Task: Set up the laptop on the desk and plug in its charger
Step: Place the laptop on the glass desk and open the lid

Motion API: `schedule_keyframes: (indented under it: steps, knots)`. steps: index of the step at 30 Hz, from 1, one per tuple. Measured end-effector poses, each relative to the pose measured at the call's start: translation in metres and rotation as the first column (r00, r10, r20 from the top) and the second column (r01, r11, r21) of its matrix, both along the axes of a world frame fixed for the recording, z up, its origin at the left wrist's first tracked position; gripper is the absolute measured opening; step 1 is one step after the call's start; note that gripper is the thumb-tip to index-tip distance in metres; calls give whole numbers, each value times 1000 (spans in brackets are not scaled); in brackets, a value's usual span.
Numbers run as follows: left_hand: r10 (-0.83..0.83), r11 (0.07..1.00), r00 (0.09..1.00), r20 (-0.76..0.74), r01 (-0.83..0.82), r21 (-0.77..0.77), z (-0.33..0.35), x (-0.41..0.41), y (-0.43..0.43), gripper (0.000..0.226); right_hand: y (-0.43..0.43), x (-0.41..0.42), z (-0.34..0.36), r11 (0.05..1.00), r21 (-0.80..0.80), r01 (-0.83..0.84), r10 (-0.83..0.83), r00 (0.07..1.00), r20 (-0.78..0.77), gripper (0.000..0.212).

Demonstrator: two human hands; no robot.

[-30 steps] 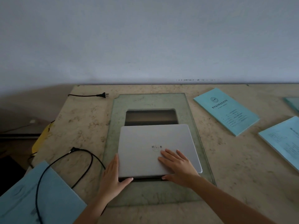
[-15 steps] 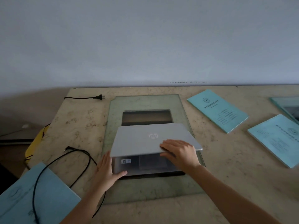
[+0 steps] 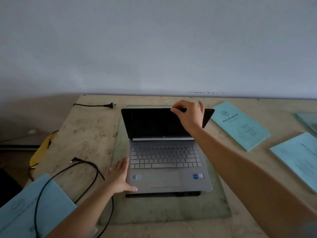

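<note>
A silver laptop point(image 3: 164, 158) stands open on a glass pane point(image 3: 164, 208) in the middle of the desk point(image 3: 85, 134), its screen dark. My right hand point(image 3: 187, 114) pinches the top edge of the lid near its right corner. My left hand point(image 3: 121, 176) lies flat against the base's front left corner, thumb on the palm rest. The black charger cable point(image 3: 82, 170) loops on the desk left of the laptop, its small barrel tip lying free. Its wall plug point(image 3: 109, 105) rests unplugged at the desk's back left.
Light blue booklets lie right of the laptop point(image 3: 240, 124) and at the right edge point(image 3: 298, 157); another point(image 3: 34, 203) sits at the front left under the cable. A yellow object point(image 3: 42, 150) hangs off the desk's left edge. A bare wall stands behind the desk.
The lid went from closed to fully open. My right hand rode up with it from the lid's front edge to the top. My left hand stayed at the base's front left corner.
</note>
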State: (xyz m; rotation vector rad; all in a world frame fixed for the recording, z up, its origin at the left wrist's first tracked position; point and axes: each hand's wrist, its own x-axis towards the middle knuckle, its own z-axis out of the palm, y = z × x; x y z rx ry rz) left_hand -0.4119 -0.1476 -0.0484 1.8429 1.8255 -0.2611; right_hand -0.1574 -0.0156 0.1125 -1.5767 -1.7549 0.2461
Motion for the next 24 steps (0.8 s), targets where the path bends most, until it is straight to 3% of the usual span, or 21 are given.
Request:
schedule_keyframes:
  steps: [6,24]
  knots:
    - [-57,995,997,-43,54,-80,8,2,9,139,38,-3,9,998,-59,17,-19,999,-40,10]
    - [-27,999,999,35,29,-32,1,1,4,139,90,-9,11,974,-216,60,-75,995,-61,16]
